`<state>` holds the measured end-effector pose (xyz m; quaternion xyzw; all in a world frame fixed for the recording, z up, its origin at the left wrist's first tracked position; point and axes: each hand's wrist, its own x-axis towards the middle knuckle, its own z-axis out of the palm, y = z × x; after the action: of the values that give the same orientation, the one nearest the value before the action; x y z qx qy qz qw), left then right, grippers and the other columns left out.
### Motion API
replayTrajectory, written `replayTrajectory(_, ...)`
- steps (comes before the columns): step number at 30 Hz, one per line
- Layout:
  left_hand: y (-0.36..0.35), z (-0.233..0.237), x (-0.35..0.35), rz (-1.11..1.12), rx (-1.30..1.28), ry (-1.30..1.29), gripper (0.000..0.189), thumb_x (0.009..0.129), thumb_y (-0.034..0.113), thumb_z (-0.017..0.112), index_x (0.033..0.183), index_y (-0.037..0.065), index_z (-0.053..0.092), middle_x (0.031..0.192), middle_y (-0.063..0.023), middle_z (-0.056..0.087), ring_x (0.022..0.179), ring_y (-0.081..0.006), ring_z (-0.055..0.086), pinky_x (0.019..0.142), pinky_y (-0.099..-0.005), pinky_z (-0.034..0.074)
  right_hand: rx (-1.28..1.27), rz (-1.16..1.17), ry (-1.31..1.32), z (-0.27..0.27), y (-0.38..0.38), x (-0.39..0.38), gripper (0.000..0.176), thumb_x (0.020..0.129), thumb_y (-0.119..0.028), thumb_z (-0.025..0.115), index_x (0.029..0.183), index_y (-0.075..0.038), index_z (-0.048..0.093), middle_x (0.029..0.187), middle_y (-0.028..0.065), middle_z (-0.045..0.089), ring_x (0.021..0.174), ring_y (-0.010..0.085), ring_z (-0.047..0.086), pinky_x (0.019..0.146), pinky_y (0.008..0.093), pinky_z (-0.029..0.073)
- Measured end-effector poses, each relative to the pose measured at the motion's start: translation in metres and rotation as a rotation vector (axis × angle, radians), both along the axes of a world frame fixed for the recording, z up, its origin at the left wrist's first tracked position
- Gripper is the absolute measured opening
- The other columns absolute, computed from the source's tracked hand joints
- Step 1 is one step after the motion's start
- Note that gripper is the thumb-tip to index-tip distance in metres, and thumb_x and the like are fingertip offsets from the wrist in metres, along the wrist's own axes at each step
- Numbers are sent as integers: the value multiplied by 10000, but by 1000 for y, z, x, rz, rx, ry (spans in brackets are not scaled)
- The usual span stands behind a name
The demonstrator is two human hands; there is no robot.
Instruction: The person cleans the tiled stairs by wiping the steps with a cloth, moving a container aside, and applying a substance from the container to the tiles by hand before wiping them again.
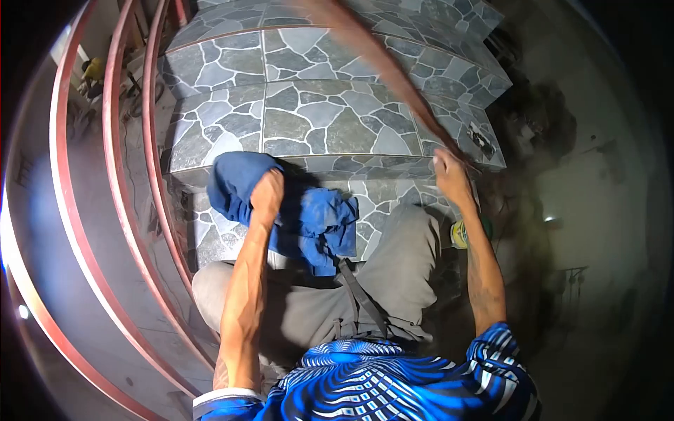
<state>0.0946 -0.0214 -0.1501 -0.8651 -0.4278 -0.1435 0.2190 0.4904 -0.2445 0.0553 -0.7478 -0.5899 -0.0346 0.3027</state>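
My left hand [267,194] is closed on a bunched blue cloth [239,181], just in front of a stone-patterned step. More of this blue fabric [324,214] lies crumpled to its right, between my legs. My right hand [453,179] is held out ahead of my right knee with its fingers curled. Right beside those fingers runs the lower end of a long reddish-brown strip [407,90], which is blurred toward the top. Whether the fingers grip the strip does not show clearly.
Steps faced with grey stone-pattern tile [337,126] rise ahead. Curved red metal rails [116,133] run along the left side. A can with a yellow label [459,235] stands by my right forearm. Beyond the steps' right edge is a dark, dim area.
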Motion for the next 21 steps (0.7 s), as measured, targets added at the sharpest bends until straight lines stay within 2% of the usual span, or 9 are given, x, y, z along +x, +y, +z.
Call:
replayTrajectory(3,-20,-24,28,-264,41,-320,261,870,197,619,1060,19,629,1078,-190,651,998,-371,604,867,-419,481,172,-141,5,-32,35,48,246,956,-166,537,1087,20,629,1102,220,629,1075,401,593,932,440,472)
replayTrajectory(5,-71,120,67,-449,-437,-403,523,828,210,617,1284,-34,540,1304,-253,553,1259,-407,492,1117,-476,346,260,-177,-41,-52,59,79,243,957,-171,538,1083,15,629,1104,214,625,1061,396,596,917,438,476)
replayTrajectory(8,-85,129,106,-604,-225,-426,550,878,210,552,1357,-52,488,1403,-256,485,1347,-365,432,1171,-425,304,267,-296,-25,-69,79,95,239,959,-185,544,1072,9,626,1122,197,609,1036,391,598,898,441,481)
replayTrajectory(12,-82,112,183,-624,-358,-331,602,814,192,587,1366,-33,503,1431,-235,485,1336,-365,455,1172,-429,307,300,-391,-107,-79,97,95,236,963,-201,545,1072,-5,618,1151,178,579,1014,392,594,880,459,481)
replayTrajectory(14,-74,100,182,-671,-303,106,457,955,182,455,1390,59,520,1433,-193,500,1355,-349,433,1167,-416,316,281,-382,-153,-87,87,95,241,967,-204,543,1083,-4,608,1160,181,568,1006,392,597,869,467,482)
replayTrajectory(16,-61,162,138,-702,-490,-138,461,952,200,481,1392,66,523,1433,-192,501,1356,-355,434,1172,-422,305,269,-337,-203,-91,87,105,249,971,-203,538,1101,3,591,1167,192,559,998,393,604,855,473,487)
replayTrajectory(18,-34,160,93,-642,-520,24,522,927,303,545,1397,78,528,1443,-211,485,1378,-362,411,1193,-431,259,232,-352,-134,-77,87,92,249,974,-186,535,1115,16,574,1173,204,552,976,399,615,832,473,498)
replayTrajectory(19,-27,159,81,-785,-219,-105,413,900,287,582,1237,50,611,1224,-186,630,1142,-381,595,1011,-459,455,241,-361,-131,-77,87,88,248,973,-177,537,1111,24,583,1166,206,558,975,399,613,839,473,495)
replayTrajectory(21,-27,149,81,-818,-228,-70,393,899,284,581,1216,53,611,1199,-181,630,1118,-374,597,988,-455,455,235,-354,-99,-79,88,77,248,972,-165,537,1114,32,587,1159,209,564,975,400,612,848,474,492)
